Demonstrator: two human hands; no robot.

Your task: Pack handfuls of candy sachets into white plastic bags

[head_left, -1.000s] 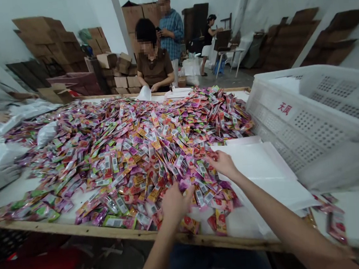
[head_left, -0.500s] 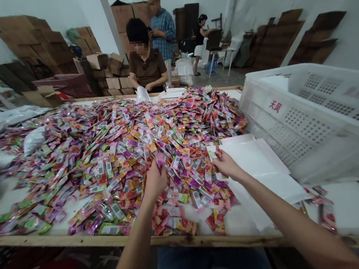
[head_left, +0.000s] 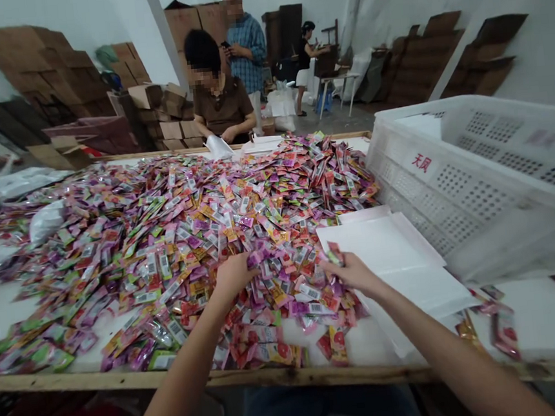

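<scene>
Fingers of the right hand point(head_left: 354, 274) clamp small packets point(head_left: 334, 253), those of the left hand point(head_left: 235, 275) touch a purple packet point(head_left: 259, 255), gripped or not I cannot tell, both hands and the packet pile point(head_left: 180, 210) left of the white crate point(head_left: 426, 185), white sheets point(head_left: 378, 244) just beside it.

Left hand point(head_left: 235, 275) at a purple packet point(head_left: 258, 255), grip unclear, right hand point(head_left: 352, 271) pinching a small packet point(head_left: 334, 253) by the white sheets point(head_left: 382, 244), mixed packet heap point(head_left: 139, 239) across worktop point(head_left: 554, 320), white perforated crate point(head_left: 444, 190) at right, co-worker point(head_left: 224, 106) opposite.
</scene>
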